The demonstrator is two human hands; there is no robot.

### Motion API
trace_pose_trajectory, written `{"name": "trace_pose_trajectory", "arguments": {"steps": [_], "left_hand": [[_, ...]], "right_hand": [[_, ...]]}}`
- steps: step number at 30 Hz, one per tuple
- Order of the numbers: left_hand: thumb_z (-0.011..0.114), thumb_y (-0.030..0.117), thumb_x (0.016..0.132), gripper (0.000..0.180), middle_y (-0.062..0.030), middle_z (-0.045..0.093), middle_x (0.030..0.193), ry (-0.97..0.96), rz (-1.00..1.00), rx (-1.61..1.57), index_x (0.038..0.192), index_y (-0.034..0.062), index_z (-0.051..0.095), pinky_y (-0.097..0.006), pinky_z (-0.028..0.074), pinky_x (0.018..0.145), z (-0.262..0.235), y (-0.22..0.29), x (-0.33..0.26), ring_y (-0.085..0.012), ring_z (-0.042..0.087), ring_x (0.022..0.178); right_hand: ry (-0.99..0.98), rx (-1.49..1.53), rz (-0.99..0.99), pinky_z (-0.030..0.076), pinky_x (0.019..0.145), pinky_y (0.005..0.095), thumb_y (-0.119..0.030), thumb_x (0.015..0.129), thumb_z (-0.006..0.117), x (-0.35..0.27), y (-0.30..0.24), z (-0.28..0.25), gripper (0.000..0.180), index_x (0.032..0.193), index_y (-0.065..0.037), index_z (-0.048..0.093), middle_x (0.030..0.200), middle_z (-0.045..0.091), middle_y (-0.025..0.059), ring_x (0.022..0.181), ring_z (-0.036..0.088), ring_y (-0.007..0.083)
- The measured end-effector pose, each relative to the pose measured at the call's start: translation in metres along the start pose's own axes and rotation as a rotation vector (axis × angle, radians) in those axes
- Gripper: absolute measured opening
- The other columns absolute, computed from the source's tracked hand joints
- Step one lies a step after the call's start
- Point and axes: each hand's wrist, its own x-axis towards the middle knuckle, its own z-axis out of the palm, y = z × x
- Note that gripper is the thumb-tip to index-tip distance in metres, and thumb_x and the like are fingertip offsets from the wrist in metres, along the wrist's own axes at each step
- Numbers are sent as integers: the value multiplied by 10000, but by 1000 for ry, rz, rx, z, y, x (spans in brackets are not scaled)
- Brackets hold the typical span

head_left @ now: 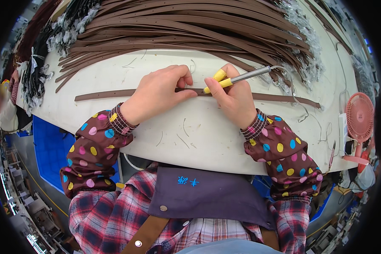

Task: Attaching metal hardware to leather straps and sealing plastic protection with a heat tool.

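A long brown belt strap [110, 95] lies crosswise on the white table in front of me. My left hand [158, 89] presses and pinches its middle, with the thumb along the strap and the fingers curled. In my right hand [235, 97] is a pen-shaped tool [252, 74] with a silver metal barrel and a yellow front part. Its yellow end points left and rests at or just above the strap, close to my left thumb; the exact tip is too small to make out. A thin cable leaves its back end. Yellow covering shows on a right fingertip [219, 75].
A large pile of brown straps [190, 29] covers the far side, their right ends in clear plastic. Black bundled straps [27, 80] hang at the left. A pink fan [360, 116] stands at the right edge. Below the table's left side is a blue bin [51, 148]. Thread scraps [183, 135] lie nearby.
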Motion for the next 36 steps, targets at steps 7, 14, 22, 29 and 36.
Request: {"name": "trace_pose_trajectory", "arguments": {"steps": [7,14,22,29,36], "left_hand": [[714,160,772,221,-36,574,803,-15,78,-76,932,65,596,-261,440,603,-5,-3,-3,-142,525,673],[694,149,788,176,-29,577,805,-5,-22,66,914,67,604,-255,441,600,1,2,0,-140,513,650],[695,233,799,183,-26,608,853,-57,-66,-49,876,97,599,-308,476,649,-9,1,-5,-185,597,742],[707,218,788,192,-41,613,860,-52,-27,40,846,81,586,-316,477,649,-3,1,-1,-203,603,755],[657,88,805,135,-68,636,870,-48,151,16,881,17,571,-286,484,705,-12,-4,0,-202,607,755]], "right_hand": [[-2,51,-9,415,495,244,-231,892,640,1,1,-2,273,845,-23,471,681,625,64,552,555,102],[8,76,-6,409,497,236,-219,890,639,1,3,-2,258,851,-23,476,674,615,49,555,541,84],[-6,67,13,411,502,237,-208,890,635,0,0,-3,247,851,-22,477,666,604,43,557,533,80],[20,-37,-161,449,551,269,-183,885,641,0,4,-4,184,924,-46,524,725,625,51,619,590,138],[-25,-571,-612,473,559,341,-108,791,676,-1,8,-13,198,963,-108,576,725,575,37,675,585,244]]}}
